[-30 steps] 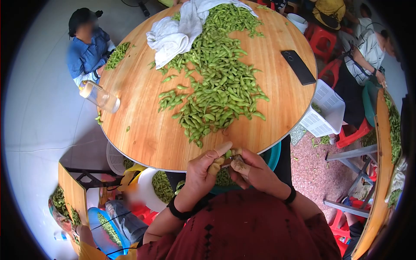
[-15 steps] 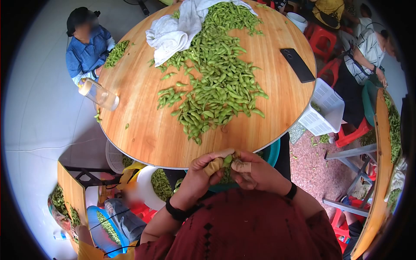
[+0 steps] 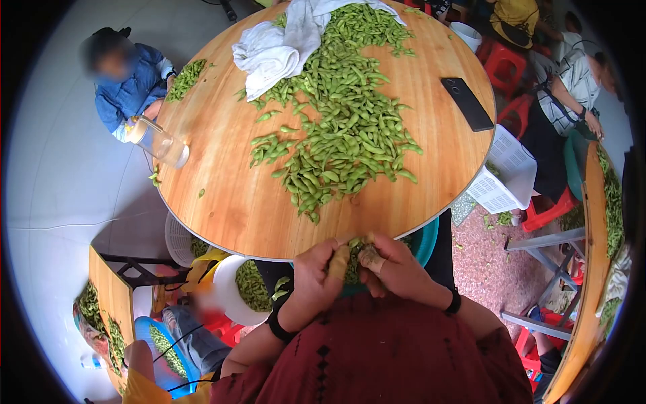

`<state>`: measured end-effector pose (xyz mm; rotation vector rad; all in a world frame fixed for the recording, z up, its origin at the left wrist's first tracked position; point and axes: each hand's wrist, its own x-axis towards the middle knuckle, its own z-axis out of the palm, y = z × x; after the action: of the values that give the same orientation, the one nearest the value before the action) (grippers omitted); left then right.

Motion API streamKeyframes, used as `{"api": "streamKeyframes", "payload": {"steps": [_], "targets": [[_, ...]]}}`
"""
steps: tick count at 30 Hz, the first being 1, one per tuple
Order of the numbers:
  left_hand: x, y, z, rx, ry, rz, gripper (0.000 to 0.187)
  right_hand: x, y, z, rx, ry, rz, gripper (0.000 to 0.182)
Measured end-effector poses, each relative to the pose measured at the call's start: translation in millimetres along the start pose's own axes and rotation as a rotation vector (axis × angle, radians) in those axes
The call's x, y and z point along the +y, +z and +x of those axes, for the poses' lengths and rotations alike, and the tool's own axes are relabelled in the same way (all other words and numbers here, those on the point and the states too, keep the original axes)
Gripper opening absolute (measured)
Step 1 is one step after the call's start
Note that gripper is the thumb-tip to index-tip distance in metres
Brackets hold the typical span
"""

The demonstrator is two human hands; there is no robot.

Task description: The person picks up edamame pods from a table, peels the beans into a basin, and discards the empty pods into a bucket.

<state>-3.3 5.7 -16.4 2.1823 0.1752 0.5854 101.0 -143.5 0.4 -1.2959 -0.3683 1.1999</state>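
Note:
Just off the near edge of the round table, my left hand [image 3: 319, 273] and my right hand [image 3: 398, 271] are closed, fingertips almost meeting. They pinch a green edamame pod [image 3: 355, 244] between them, which the fingers mostly hide. Tan coverings are wrapped round both thumbs. Below my hands is a teal basin [image 3: 426, 244], largely hidden by my hands and the table. A long heap of edamame pods [image 3: 350, 135] lies across the middle of the table [image 3: 229, 202], its near tip just ahead of my hands.
A white cloth [image 3: 272, 57] lies on the heap's far left. A clear bottle [image 3: 160, 145] lies near the left rim, beside a seated person in blue. A black phone [image 3: 467, 104] is at right. White baskets [image 3: 505, 172] and a white bucket [image 3: 232, 293] stand below the table.
My hands have turned and drawn closer together, and less of the pod shows between them. The person in blue has leaned lower. The view has shifted slightly.

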Motion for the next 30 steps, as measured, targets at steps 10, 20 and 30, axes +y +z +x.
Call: {"api": "streamKeyframes", "payload": {"steps": [10, 20, 30], "targets": [[7, -3, 2, -0.105, -0.190, -0.097, 0.011, 6, -3, 2, 0.320, -0.566, -0.691, 0.017], [22, -3, -6, -0.163, -0.097, 0.035, 0.014, 23, -12, 11, 0.458, -0.699, -0.759, 0.018], [23, -1, -4, -0.238, -0.040, 0.000, 0.045, 20, -5, -3, 0.279, -0.587, -0.730, 0.018]]}}
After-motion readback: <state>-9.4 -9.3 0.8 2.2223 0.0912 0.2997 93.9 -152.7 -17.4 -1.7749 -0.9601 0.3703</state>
